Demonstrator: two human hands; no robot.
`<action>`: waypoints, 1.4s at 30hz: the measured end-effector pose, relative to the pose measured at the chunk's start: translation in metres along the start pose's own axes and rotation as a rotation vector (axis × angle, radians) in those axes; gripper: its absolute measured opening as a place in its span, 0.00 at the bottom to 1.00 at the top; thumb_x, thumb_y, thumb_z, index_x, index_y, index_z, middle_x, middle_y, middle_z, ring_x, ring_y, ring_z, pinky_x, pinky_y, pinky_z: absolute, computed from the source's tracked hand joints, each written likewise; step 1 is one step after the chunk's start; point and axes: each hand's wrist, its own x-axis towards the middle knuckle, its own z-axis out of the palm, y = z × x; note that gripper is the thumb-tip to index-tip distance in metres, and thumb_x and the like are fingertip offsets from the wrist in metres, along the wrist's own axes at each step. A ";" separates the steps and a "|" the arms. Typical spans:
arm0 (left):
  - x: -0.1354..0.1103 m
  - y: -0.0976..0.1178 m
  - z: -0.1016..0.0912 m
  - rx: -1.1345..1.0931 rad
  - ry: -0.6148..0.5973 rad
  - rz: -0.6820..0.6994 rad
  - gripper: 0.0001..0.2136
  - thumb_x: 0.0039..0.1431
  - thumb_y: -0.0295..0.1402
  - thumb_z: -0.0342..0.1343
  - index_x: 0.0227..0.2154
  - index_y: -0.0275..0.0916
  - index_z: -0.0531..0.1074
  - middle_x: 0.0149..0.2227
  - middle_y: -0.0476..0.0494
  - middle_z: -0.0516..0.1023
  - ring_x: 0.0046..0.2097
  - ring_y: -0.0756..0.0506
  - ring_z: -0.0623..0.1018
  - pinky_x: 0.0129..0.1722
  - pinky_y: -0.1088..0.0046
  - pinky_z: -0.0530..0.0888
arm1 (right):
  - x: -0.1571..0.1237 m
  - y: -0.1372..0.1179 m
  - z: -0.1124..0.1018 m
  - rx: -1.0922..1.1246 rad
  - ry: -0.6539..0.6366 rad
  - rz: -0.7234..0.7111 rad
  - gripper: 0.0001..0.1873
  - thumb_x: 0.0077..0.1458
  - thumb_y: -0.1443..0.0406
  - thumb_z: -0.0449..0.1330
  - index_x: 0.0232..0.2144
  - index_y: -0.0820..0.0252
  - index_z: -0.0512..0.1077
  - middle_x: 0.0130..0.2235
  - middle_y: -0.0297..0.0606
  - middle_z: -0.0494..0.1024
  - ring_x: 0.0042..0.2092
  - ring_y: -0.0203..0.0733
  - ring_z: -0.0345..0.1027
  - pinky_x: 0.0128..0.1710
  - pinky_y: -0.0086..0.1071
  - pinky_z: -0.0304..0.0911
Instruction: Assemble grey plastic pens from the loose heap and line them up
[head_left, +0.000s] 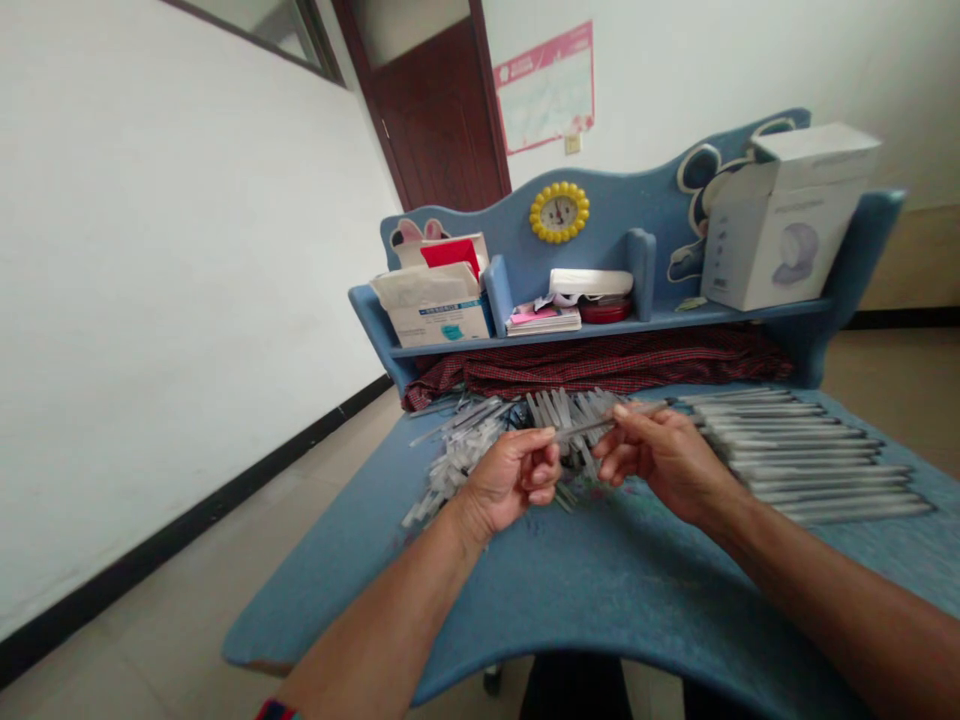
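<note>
Between my two hands a slim translucent pen (585, 427) is held nearly level above the blue desk. My left hand (519, 470) pinches its left end between thumb and forefinger. Farther along, toward its dark right end, my right hand (656, 450) grips it in the fingertips. Behind my left hand lies a loose pile of clear plastic pieces (457, 460), and more thin translucent pieces (551, 408) fan out beyond the pen. Right of my right hand, several pens (802, 445) with dark ends lie side by side in a row.
The blue desk (600, 580) has a curved front edge. Folded red checked cloth (600, 362) lies under its raised shelf. On that shelf stand a white box (787, 230), an opened carton (442, 322), papers and a white case (591, 281). A yellow-rimmed clock (559, 212) is on the backboard.
</note>
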 end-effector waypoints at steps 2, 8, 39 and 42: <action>-0.001 0.002 0.000 0.049 0.050 0.046 0.12 0.50 0.37 0.54 0.20 0.34 0.66 0.11 0.54 0.58 0.14 0.57 0.53 0.14 0.82 0.52 | -0.002 0.001 0.003 -0.140 -0.017 0.056 0.20 0.52 0.50 0.53 0.26 0.62 0.66 0.20 0.38 0.75 0.16 0.38 0.67 0.15 0.28 0.59; -0.003 0.004 0.001 0.229 0.154 0.117 0.12 0.49 0.37 0.55 0.19 0.35 0.65 0.11 0.55 0.58 0.13 0.57 0.54 0.13 0.81 0.52 | -0.012 0.002 0.008 -1.234 0.121 -0.505 0.14 0.55 0.58 0.51 0.30 0.61 0.71 0.24 0.38 0.76 0.23 0.36 0.68 0.24 0.27 0.56; -0.004 0.013 0.004 0.835 0.227 0.204 0.17 0.47 0.45 0.55 0.15 0.36 0.64 0.11 0.54 0.62 0.14 0.56 0.57 0.15 0.80 0.54 | -0.049 -0.082 -0.117 -2.227 0.173 0.224 0.13 0.54 0.68 0.47 0.35 0.60 0.71 0.31 0.49 0.77 0.33 0.48 0.72 0.25 0.31 0.56; -0.005 0.017 -0.001 0.859 0.255 0.236 0.17 0.47 0.45 0.54 0.16 0.36 0.65 0.11 0.54 0.63 0.13 0.56 0.58 0.14 0.80 0.54 | -0.050 -0.077 -0.119 -2.223 0.151 0.210 0.12 0.54 0.69 0.48 0.35 0.61 0.71 0.32 0.49 0.77 0.34 0.48 0.72 0.26 0.31 0.57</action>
